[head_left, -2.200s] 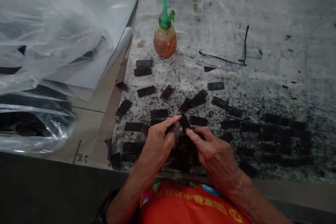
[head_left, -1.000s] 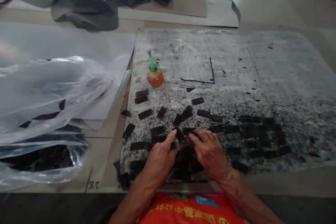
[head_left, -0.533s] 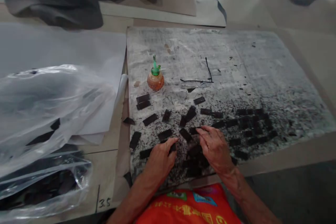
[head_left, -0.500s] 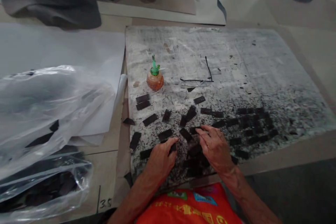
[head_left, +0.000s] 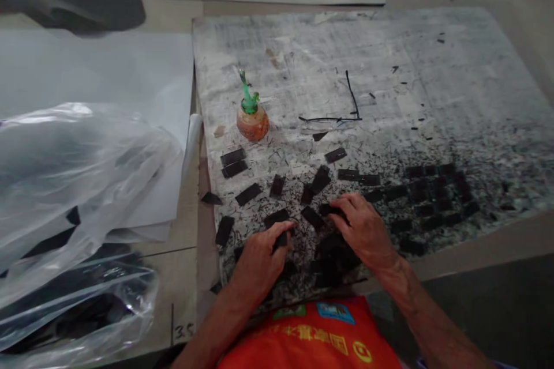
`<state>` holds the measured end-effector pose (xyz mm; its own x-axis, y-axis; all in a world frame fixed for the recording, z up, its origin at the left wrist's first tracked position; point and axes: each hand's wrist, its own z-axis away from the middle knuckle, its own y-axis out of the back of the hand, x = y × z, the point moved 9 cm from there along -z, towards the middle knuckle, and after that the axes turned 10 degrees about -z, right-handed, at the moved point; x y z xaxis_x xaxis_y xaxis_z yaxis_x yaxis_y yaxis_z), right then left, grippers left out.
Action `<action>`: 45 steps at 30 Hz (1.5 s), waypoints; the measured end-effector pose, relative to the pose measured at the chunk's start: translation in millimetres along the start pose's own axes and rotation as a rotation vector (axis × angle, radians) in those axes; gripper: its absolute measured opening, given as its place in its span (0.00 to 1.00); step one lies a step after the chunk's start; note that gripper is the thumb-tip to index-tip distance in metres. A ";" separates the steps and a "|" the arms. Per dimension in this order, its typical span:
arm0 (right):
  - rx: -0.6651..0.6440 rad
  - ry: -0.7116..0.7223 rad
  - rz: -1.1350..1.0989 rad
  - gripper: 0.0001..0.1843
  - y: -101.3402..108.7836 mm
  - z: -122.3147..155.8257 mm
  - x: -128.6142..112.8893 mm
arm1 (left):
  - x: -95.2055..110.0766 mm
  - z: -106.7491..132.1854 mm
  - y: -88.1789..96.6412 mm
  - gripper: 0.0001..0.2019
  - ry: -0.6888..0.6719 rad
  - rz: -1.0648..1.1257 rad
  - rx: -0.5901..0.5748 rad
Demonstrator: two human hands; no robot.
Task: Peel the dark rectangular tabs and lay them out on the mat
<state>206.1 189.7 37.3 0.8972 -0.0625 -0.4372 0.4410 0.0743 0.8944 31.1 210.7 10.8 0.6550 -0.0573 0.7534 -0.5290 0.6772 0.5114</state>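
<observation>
Along the near edge of a speckled grey board (head_left: 411, 69), the bare left hand (head_left: 259, 262) and bare right hand (head_left: 363, 230) rest, fingers together, among thin black rectangular strips (head_left: 312, 218). These look light, stiff, best pinched by their edges; any grip is unclear.

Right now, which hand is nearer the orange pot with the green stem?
Left. The left hand is below the orange pot in view, almost straight toward the person. The right hand is farther away, below the pot and well to its right.
</observation>
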 end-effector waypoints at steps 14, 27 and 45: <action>-0.108 -0.006 -0.125 0.06 -0.9 -7.4 -3.6 | -1.7 3.7 10.0 0.15 0.061 0.210 0.035; -0.215 -0.265 -0.598 0.05 -13.0 4.5 -54.9 | -19.8 7.1 7.5 0.15 0.416 0.936 0.148; -0.466 -0.597 -1.155 0.07 -74.5 14.0 -92.9 | -27.1 6.8 22.0 0.13 0.454 1.499 0.475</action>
<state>89.6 176.1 12.6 -0.0736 -0.7203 -0.6897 0.9939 0.0039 -0.1101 -1.9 222.2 4.4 -0.5167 0.6707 0.5321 -0.8533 -0.3527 -0.3841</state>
